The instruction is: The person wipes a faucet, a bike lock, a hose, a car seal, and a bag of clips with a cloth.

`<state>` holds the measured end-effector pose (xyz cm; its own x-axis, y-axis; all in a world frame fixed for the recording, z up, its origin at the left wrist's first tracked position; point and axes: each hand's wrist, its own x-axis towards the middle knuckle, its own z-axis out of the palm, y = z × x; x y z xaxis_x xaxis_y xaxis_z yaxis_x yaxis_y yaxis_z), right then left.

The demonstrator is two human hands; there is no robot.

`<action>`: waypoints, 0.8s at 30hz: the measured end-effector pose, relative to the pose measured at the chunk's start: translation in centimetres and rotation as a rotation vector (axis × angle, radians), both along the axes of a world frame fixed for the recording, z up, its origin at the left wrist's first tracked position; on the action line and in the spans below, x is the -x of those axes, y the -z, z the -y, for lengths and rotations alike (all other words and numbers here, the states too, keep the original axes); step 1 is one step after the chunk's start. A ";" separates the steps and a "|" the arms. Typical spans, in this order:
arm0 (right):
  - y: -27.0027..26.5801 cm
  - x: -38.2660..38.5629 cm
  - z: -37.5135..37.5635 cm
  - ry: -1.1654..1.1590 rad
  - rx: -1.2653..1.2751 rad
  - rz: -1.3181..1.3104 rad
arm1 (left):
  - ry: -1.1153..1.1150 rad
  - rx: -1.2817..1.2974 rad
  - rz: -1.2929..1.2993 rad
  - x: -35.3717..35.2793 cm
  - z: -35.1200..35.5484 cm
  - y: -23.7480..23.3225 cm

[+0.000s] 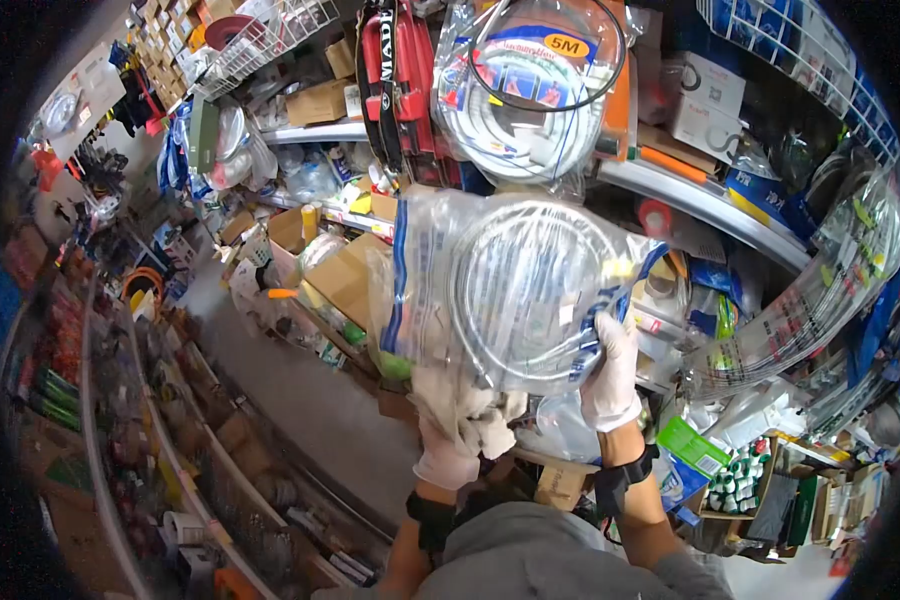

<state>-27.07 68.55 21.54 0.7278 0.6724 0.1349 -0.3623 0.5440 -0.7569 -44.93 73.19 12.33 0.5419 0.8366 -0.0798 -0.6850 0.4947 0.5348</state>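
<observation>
A clear plastic bag (420,290) with blue edging is held up in front of me, and a coiled whitish hose (460,300) shows inside it. My right hand (610,380), in a white glove, is closed on the bag's lower right edge. At the bag's lower left, my left hand (442,455), also gloved, grips a crumpled off-white cloth (485,425) that touches the bag. The cloth and bag hide most of the left fingers.
A packaged white hose (530,130) marked 5M hangs just above the bag. Long bagged hoses (790,310) hang at the right. Shelves (710,210) packed with goods flank a narrow aisle floor (310,430) on the left. A white wire basket (270,40) juts out overhead.
</observation>
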 end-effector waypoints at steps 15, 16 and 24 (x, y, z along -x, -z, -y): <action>4.8 -1.1 9.2 -0.117 0.273 0.126 | -0.041 -0.584 -0.545 -3.3 -2.3 0.4; 5.8 -2.0 10.0 -0.232 0.183 0.153 | -0.025 -0.699 -0.730 -2.9 -5.3 6.5; 4.8 -7.1 12.4 -0.277 -0.091 0.238 | -0.100 -1.028 -0.807 -0.9 -1.9 0.1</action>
<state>-19.98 56.11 16.70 0.4609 0.8170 0.3465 -0.3254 0.5188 -0.7905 -44.07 75.08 12.26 0.5748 0.7424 0.3442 -0.0064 -0.4165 0.9091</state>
